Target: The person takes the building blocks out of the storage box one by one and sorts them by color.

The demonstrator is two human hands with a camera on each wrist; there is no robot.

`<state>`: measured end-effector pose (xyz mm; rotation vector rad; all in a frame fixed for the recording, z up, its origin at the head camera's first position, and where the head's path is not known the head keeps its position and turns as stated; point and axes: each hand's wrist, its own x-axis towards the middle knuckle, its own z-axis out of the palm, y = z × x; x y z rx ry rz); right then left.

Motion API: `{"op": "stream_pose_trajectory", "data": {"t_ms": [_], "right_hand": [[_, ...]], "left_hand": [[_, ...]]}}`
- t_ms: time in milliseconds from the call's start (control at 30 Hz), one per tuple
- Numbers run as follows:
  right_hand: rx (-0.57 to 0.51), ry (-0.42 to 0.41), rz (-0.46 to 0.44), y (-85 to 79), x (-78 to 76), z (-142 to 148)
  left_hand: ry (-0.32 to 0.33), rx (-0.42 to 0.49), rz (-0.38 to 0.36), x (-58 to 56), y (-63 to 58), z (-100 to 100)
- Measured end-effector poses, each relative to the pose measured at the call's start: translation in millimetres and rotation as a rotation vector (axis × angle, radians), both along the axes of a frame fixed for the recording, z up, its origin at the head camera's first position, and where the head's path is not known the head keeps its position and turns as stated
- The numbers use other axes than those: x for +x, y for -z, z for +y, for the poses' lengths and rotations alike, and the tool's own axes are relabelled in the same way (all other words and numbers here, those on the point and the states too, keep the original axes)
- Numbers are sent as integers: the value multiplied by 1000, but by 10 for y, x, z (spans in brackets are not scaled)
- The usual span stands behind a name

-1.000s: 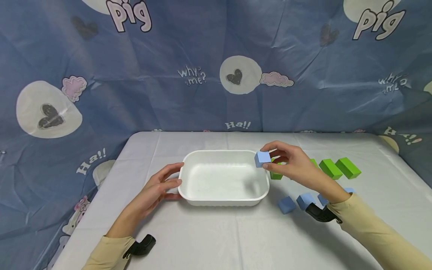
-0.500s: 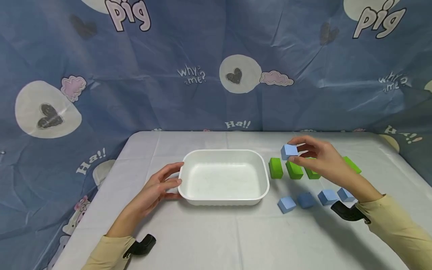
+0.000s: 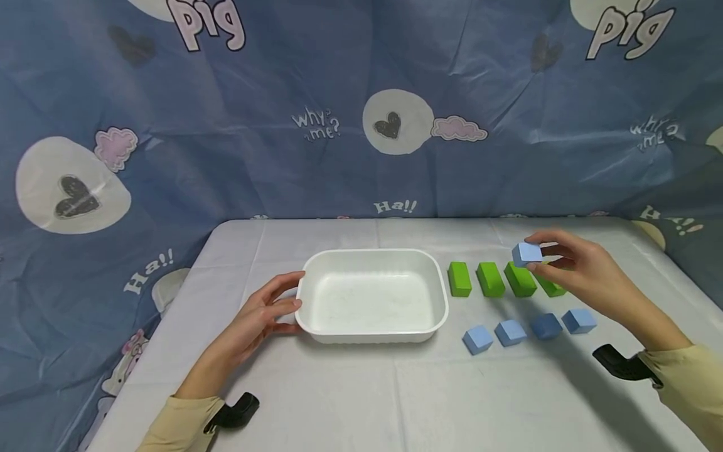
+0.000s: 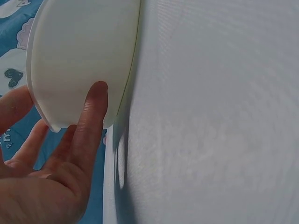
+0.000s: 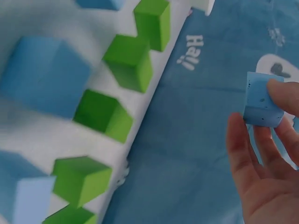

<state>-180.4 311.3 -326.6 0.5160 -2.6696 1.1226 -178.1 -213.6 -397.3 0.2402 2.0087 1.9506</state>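
A white rectangular tub (image 3: 371, 339) stands on the table. My left hand (image 3: 254, 320) is at its left end, its fingertips touching the rim and outer wall; in the left wrist view a long finger (image 4: 91, 121) lies fairly straight against that wall. My right hand (image 3: 593, 276) pinches a blue cube (image 3: 527, 254) between thumb and fingers, raised over the right part of the green block row. The right wrist view shows the cube (image 5: 261, 105) gripped, with small dark specks on it. Part of the row's right end is hidden behind my right hand.
Right of the tub runs a row of several green blocks (image 3: 490, 280). In front of it several blue cubes (image 3: 511, 333) form a second row on the white tablecloth (image 3: 350, 402). A blue printed curtain (image 3: 316, 176) hangs behind the table.
My right hand has carried the blue cube from the tub's right rim rightward along the green row, uncovering blocks beneath. My left hand stays at the tub.
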Motion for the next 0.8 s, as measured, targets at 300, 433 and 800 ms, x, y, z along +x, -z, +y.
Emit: {"op": "stream_pose_trajectory", "data": {"t_ms": [300, 433, 800], "right_hand": [[27, 108, -56, 71, 86, 280], [61, 149, -40, 108, 128, 421], [84, 201, -21, 245, 184, 769]], "left_hand": [[-3, 0, -8, -5, -6, -6], [-1, 1, -5, -9, -4, 5], [-4, -3, -11, -1, -3, 3]]}}
